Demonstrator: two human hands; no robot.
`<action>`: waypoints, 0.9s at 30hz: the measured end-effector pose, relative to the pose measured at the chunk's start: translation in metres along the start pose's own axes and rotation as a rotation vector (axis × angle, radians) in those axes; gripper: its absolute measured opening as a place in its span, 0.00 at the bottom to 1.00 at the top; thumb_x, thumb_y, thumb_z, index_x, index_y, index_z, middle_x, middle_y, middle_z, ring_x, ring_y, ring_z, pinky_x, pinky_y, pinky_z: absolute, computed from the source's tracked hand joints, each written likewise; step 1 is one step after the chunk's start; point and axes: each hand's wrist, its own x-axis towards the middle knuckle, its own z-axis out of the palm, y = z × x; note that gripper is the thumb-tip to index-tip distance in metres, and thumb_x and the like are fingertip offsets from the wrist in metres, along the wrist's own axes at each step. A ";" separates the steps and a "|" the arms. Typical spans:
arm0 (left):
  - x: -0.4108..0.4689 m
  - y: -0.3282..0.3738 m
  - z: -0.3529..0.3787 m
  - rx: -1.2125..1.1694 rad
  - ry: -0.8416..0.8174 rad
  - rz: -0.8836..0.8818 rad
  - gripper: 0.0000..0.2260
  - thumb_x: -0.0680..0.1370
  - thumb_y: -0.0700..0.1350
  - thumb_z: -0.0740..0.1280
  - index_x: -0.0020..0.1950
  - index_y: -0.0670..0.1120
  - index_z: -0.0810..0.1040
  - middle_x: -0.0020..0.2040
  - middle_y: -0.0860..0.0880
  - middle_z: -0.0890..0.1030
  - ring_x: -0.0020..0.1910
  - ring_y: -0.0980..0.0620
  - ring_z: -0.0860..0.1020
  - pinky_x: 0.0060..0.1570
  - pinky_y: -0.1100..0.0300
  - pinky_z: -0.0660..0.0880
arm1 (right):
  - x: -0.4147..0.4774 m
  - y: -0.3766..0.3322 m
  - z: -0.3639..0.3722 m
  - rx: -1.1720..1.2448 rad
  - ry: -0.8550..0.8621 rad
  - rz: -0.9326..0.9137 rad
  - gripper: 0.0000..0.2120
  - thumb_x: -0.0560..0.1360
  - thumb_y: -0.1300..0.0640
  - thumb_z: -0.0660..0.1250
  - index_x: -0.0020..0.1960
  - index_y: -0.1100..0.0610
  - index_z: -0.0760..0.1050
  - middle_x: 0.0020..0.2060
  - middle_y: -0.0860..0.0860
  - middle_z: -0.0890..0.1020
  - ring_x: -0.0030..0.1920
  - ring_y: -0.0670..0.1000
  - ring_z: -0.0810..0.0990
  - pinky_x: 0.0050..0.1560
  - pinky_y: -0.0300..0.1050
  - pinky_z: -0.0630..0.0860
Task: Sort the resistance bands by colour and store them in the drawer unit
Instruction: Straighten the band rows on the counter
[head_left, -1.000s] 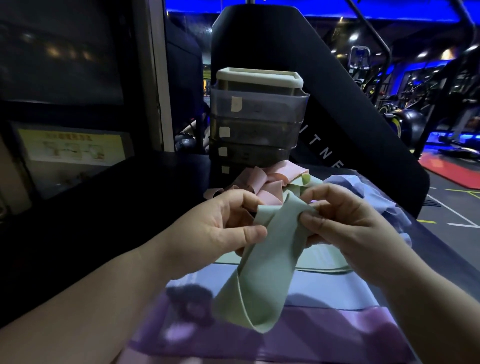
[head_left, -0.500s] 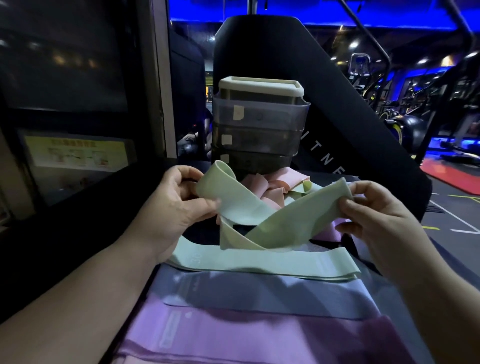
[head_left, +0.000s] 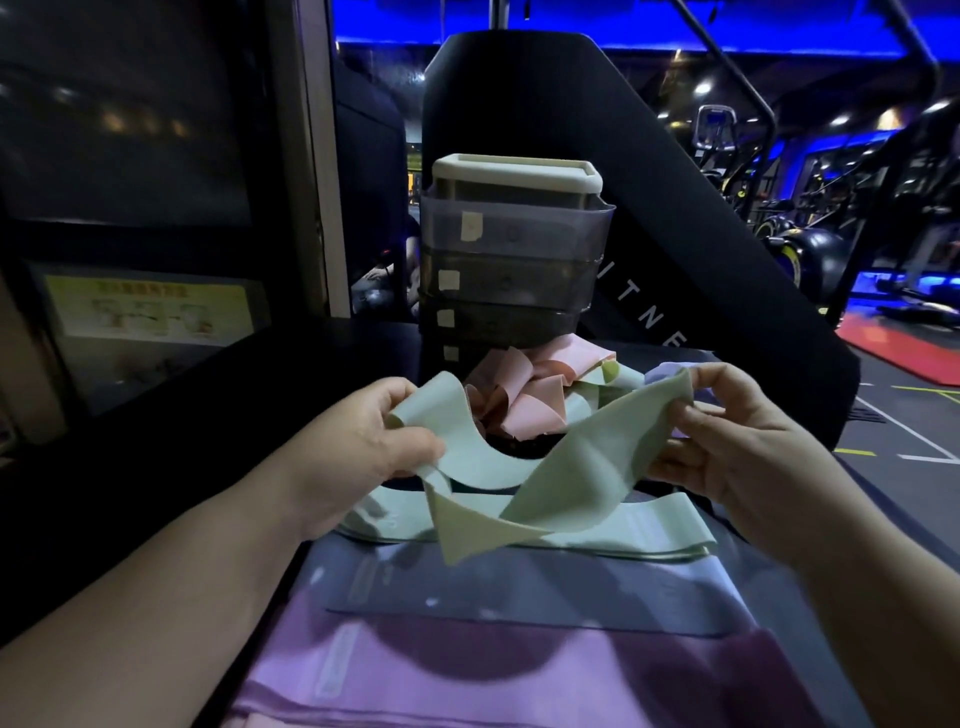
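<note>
A twisted pale green resistance band (head_left: 566, 467) is stretched between both hands above the dark surface. My left hand (head_left: 358, 447) pinches its left end and my right hand (head_left: 737, 441) pinches its right end. Below it lie flat bands in rows: a green one (head_left: 623, 535), a grey-blue one (head_left: 519, 592) and a purple one (head_left: 493, 675). A loose heap of pink bands (head_left: 530, 395) lies behind. The translucent drawer unit (head_left: 514, 260) with a cream top stands behind the heap, its drawers closed.
A black padded upright (head_left: 649, 171) rises behind the drawer unit. A lavender band (head_left: 670, 371) peeks out behind my right hand. Gym machines (head_left: 800, 244) and a red mat (head_left: 904, 353) fill the floor on the right. A wall with a yellow poster (head_left: 150, 306) is on the left.
My hands have moved apart and pulled the green band from a bunched loop into a wide twisted span. The flat green band beneath has come into view.
</note>
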 end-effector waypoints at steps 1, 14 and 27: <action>-0.001 0.001 0.001 0.012 -0.023 -0.029 0.17 0.64 0.41 0.69 0.51 0.40 0.74 0.37 0.42 0.81 0.36 0.45 0.80 0.34 0.56 0.76 | -0.001 -0.001 0.001 -0.006 -0.003 0.008 0.36 0.44 0.39 0.83 0.45 0.52 0.74 0.40 0.56 0.82 0.39 0.55 0.83 0.40 0.51 0.82; -0.002 0.006 -0.005 0.019 0.125 0.027 0.13 0.72 0.42 0.73 0.54 0.49 0.75 0.41 0.46 0.81 0.37 0.50 0.80 0.33 0.58 0.76 | -0.002 -0.006 -0.003 -0.410 0.126 0.016 0.09 0.82 0.62 0.57 0.47 0.49 0.69 0.30 0.51 0.82 0.30 0.48 0.82 0.31 0.39 0.75; 0.003 0.001 -0.007 -0.126 0.067 0.007 0.34 0.53 0.56 0.78 0.53 0.50 0.68 0.42 0.50 0.73 0.32 0.59 0.76 0.32 0.60 0.74 | -0.001 -0.010 -0.005 0.044 0.072 0.108 0.08 0.77 0.63 0.59 0.43 0.54 0.72 0.34 0.50 0.81 0.35 0.47 0.82 0.36 0.38 0.77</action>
